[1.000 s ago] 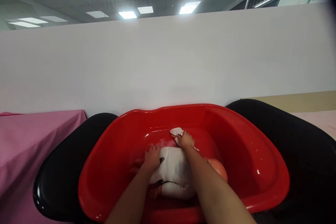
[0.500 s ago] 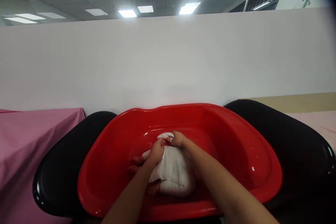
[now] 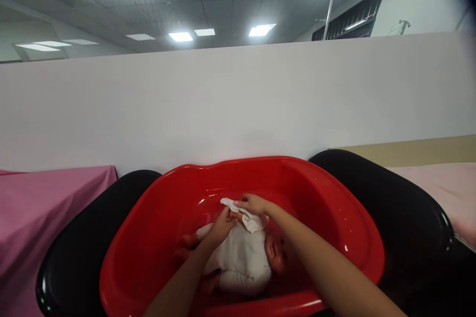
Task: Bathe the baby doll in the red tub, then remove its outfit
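A baby doll [image 3: 241, 255] in white clothes lies in a red tub [image 3: 327, 173], its legs toward the left and its head toward the right, partly behind my right forearm. My left hand [image 3: 221, 227] is closed around the doll's raised hand [image 3: 235, 215]. A white cloth [image 3: 254, 223] is draped along that arm, with one end past the doll's fingers. My right hand [image 3: 253, 204] grips the cloth from above, pressing it against the doll's arm.
Black side surfaces [image 3: 85, 237] flank the tub, with another black surface [image 3: 386, 203] at right. Pink fabric [image 3: 55, 198] covers a surface on the left. Paler pink fabric [image 3: 442, 188] lies at far right. A white partition [image 3: 223, 109] rises behind the tub.
My right hand and the cloth have shifted along the doll's arm, and more of the cloth shows. The doll's head has come into sight. The camera view has tilted upward.
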Available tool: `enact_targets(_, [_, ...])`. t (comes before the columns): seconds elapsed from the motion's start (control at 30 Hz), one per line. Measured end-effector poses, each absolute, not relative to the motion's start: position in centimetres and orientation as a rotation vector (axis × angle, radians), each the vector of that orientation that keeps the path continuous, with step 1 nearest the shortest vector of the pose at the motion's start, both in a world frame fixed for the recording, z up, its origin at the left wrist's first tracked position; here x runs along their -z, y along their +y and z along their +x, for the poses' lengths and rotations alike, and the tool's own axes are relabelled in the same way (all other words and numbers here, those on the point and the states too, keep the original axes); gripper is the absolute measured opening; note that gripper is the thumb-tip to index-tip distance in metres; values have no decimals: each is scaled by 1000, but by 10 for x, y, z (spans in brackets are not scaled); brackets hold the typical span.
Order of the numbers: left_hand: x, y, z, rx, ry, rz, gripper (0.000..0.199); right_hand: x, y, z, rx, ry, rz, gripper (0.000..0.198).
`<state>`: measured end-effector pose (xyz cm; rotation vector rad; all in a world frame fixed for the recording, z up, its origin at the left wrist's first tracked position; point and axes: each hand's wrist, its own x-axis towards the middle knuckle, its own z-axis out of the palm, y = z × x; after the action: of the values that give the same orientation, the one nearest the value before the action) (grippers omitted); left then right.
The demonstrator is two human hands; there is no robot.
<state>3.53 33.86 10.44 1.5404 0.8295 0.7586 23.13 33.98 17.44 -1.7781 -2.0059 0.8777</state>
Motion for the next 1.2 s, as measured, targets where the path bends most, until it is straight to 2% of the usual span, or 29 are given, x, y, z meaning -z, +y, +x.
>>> enact_targets(0.17, [-90,346,33,-748,869,1622,45,-176,342,241,-770,-1998,-2100,24])
enact_targets(0.43, [-77,354,28,-691,1022,1831,45,-177,343,258,-764,-1830,-2296,29])
enact_targets(0.6, [-79,354,27,-684,1047,1893,42,-173,347,280,-615,-1702,-2287,2])
enact_targets(0.73, [-85,349,27,-677,1063,1932,40,-168,354,290,-558,-1632,-2120,20])
enact_targets(0.97, [-91,349,28,-660,1069,1953,42,-180,367,270,-654,-1532,-1741,43])
enact_targets(1.07, [-91,351,28,-642,1071,1975,43,-193,368,267,-697,-1476,-1578,40])
enact_targets(1.2, [-91,351,29,-634,1092,1990,43,-196,360,266,-684,-1623,-1580,22])
